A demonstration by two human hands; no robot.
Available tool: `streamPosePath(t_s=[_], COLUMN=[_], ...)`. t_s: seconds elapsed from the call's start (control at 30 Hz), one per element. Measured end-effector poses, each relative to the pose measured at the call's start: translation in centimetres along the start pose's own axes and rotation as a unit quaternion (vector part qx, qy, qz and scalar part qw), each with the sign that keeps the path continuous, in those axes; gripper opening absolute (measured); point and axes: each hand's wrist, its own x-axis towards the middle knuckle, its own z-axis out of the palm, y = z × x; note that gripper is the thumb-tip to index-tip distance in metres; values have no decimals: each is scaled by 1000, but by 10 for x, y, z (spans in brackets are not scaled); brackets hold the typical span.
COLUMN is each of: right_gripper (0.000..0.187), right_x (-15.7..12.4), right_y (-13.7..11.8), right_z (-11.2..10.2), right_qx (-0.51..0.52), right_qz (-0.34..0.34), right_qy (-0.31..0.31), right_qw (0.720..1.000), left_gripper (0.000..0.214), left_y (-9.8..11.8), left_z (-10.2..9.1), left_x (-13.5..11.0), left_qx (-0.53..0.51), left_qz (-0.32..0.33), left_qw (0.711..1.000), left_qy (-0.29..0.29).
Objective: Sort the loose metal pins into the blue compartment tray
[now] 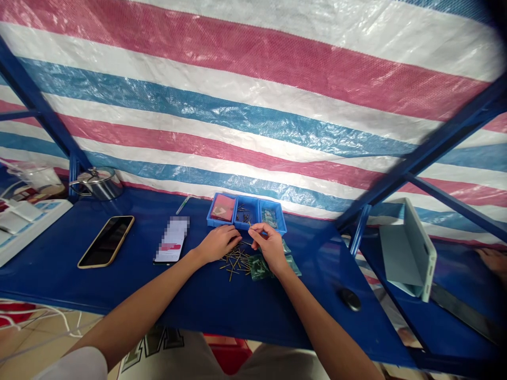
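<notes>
Near the far edge of the table [206, 303], our right hand [267, 244] pinches a pin [250, 225]; our left hand [217, 244] half-curls, whether gripping anything we can't tell.

Thin gold-coloured metallic-looking rod [250, 226] pinched in the right grip [269, 244], beside a loose heap of slender gold-coloured rods [236, 259].
The pinched rod's narrow end stands out beyond the right grip's fingertips, the rest hidden by them. The heap spreads between the right grip and the left grip [217, 243] and nearer the person, its rods crossing at many angles; whether the left grip touches it cannot be told.
</notes>
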Motion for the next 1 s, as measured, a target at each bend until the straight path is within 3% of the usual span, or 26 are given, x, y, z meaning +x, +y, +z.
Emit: streamPosePath(t_s=[0.23, 0.67, 1.0], right_gripper=[38, 40, 42], right_x=[-1, -2, -1], right_y=[2, 1, 0], right_z=[0, 4, 1], right_qx=[-37, 22, -10], right_qz=[-7, 48, 12], right_qy=[37, 20, 8], right_qw=[999, 998, 1000], left_gripper=[31, 27, 27], left_y=[-1, -1, -1], left_z=[1, 1, 1], left_x=[-1, -1, -1], left_qx=[-4, -2, 0], left_qz=[-1, 0, 3], left_qw=[1000, 1000, 1000], left_qy=[1, 3, -1])
